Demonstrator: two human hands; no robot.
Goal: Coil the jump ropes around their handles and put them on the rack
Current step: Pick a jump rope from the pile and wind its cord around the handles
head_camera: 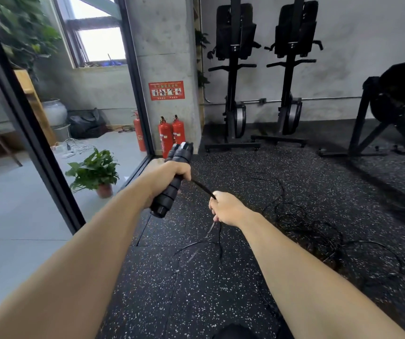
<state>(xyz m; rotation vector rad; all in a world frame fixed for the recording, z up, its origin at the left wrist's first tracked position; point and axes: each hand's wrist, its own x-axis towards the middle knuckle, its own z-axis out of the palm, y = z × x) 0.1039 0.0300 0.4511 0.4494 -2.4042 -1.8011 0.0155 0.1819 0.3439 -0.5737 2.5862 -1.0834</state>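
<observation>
My left hand [166, 178] grips two black foam jump rope handles [172, 187] held side by side, tilted with their top ends away from me. A black rope [202, 188] runs taut from the handles to my right hand [226, 209], which grips it in a closed fist. Below my right hand the rope hangs down and trails in loose loops [199, 248] on the floor. More black rope lies tangled in loops [319, 231] on the floor to the right. No rack is in sight.
The floor is black speckled rubber matting [196, 302]. A glass wall with a dark frame [49, 167] stands at left, a potted plant [96, 172] behind it. Red fire extinguishers [172, 135] stand by a concrete pillar. Upright rowing machines [233, 94] and a black machine [397, 106] line the back wall.
</observation>
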